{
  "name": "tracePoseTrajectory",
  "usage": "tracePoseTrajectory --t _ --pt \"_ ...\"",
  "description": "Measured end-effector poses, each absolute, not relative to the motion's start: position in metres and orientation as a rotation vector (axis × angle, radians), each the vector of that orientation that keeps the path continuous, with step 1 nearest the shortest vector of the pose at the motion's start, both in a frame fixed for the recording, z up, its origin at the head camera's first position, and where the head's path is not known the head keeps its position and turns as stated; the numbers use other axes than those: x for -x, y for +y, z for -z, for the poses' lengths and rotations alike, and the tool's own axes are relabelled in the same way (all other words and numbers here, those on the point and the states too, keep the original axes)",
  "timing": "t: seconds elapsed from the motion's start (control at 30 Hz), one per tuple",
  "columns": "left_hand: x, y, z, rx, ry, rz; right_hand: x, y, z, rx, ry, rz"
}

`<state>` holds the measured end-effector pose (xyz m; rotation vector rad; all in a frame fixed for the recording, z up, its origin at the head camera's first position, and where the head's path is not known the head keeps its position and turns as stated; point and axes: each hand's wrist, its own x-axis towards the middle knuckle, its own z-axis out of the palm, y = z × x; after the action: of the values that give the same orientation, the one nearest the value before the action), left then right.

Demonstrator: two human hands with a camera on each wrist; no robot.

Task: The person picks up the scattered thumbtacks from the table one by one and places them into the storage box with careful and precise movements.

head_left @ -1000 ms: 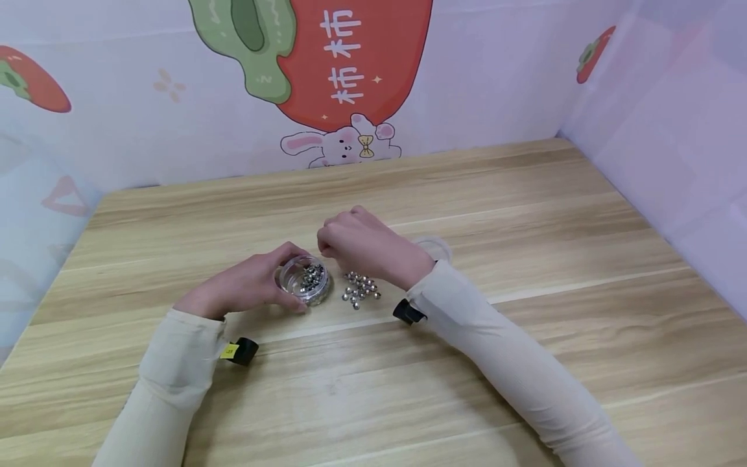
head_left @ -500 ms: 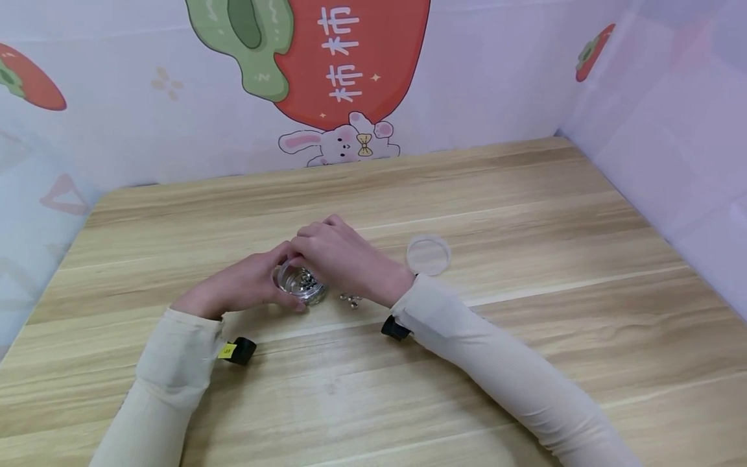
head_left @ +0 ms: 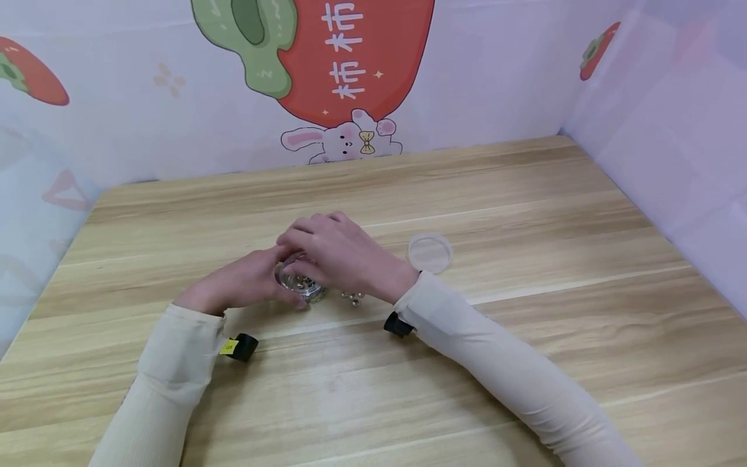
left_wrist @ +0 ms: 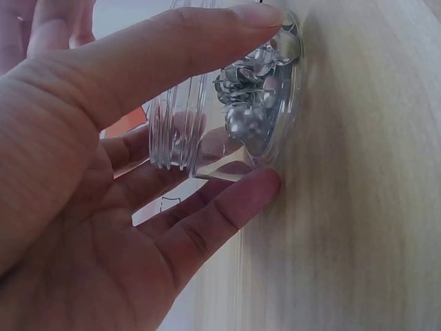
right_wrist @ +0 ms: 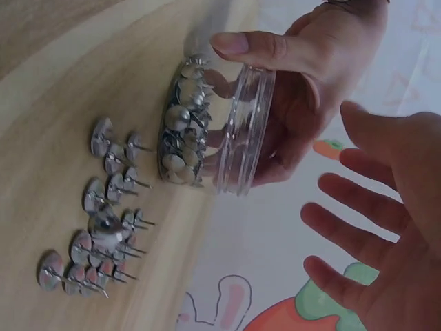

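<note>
My left hand point(head_left: 245, 282) holds a clear round plastic jar point(right_wrist: 241, 138) with a threaded rim, thumb on one side and fingers on the other. Silver thumbtacks point(right_wrist: 180, 131) lie heaped in the jar's bottom. Over the jar's mouth hovers my right hand point(head_left: 344, 256); in the right wrist view its fingers are spread loosely and nothing shows between them. To the right of the jar, loose thumbtacks point(right_wrist: 103, 227) lie on the table, most with pins pointing up. In the head view the right hand hides many of these.
A clear round lid point(head_left: 430, 251) lies on the wooden table point(head_left: 496, 363), just behind my right wrist. Printed cloth point(head_left: 484, 78) walls the table's back and sides.
My right hand has moved left, from beside the loose thumbtacks to over the jar, and its curled fingers have loosened. The left hand and jar have stayed in place.
</note>
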<state>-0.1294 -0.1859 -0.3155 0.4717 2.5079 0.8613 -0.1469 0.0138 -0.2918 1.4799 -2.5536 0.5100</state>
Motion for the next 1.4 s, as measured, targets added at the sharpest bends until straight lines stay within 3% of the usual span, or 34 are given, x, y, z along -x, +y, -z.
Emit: tracePoseTrajectory --t 0.47,0.87,1.4 --pt "0.131 -0.183 0.315 -0.459 2.508 -0.861 0.152 0.024 0.290 -1.535 -2.660 -0.409" --pt "0.129 -0.184 0.314 -0.507 2.567 -0.815 0.166 0.040 0.274 -1.327 -2.860 -0.327" --pt "0.129 -0.186 0.314 -0.530 2.574 -0.806 0.174 0.065 0.264 -1.272 -2.957 -0.407"
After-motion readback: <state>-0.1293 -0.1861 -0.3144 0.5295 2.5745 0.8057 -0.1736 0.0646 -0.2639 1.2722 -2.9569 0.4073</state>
